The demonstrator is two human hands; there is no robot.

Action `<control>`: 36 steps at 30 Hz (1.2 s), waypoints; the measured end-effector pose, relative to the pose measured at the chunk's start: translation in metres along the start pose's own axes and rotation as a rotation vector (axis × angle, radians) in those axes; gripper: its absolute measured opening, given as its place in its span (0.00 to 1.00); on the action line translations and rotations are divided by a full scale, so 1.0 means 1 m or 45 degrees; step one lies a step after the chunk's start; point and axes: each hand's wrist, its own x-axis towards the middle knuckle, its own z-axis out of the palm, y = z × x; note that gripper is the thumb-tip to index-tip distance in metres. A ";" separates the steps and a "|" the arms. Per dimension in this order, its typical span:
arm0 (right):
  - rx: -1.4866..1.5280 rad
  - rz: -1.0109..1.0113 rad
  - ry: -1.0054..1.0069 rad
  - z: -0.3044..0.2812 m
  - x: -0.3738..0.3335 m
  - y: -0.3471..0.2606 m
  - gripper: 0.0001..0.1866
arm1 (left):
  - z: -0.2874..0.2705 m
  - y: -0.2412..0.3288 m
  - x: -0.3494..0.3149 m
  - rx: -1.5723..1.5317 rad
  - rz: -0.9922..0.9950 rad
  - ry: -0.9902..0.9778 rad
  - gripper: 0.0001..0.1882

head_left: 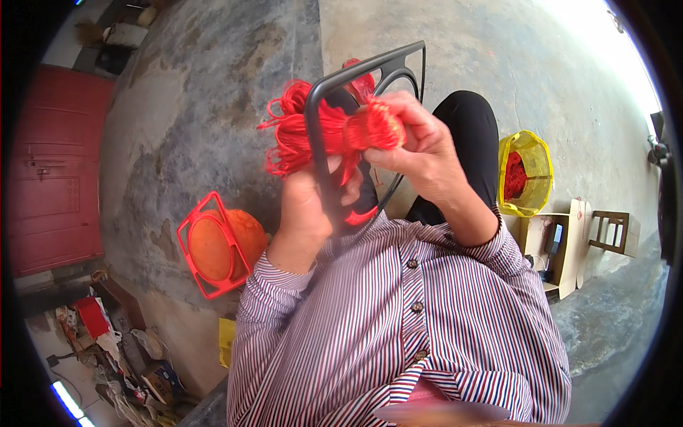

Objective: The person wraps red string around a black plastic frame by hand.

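Note:
A thick bundle of red cord [293, 136] hangs in front of my chest, its many loops loose at the left end and gathered tight at the right. My right hand [430, 156] pinches the gathered end between thumb and fingers. From below, my left hand [304, 203] grips the bundle's underside, its fingertips partly hidden. A black frame with a ring in it [370, 62] crosses over the cord and in front of my left hand's fingers. What holds this frame up cannot be made out. A smaller red piece [361, 84] shows behind it.
At my left a red frame [229, 245] leans against a round orange thing [245, 235]. To my right stand a yellow mesh basket [544, 171] with red cord inside, a cardboard box [569, 252] and a small wooden stool [615, 231]. Clutter [128, 352] lies lower left, below a red door [57, 171].

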 end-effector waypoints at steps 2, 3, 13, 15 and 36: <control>0.073 -0.089 0.013 -0.018 -0.003 -0.007 0.23 | -0.003 0.008 -0.001 -0.011 0.059 -0.049 0.21; 0.265 -0.121 0.163 -0.024 0.004 -0.014 0.23 | -0.005 0.012 -0.004 -0.024 0.109 -0.105 0.24; 0.551 0.414 0.175 -0.069 -0.031 0.003 0.21 | -0.050 0.035 0.006 -0.125 0.036 -0.065 0.19; 0.235 0.500 0.251 -0.057 -0.030 0.021 0.16 | -0.053 0.036 0.006 -0.141 -0.039 -0.126 0.18; 0.598 0.304 -0.126 -0.014 0.011 0.028 0.22 | 0.013 0.008 -0.010 -0.213 -0.286 -0.348 0.28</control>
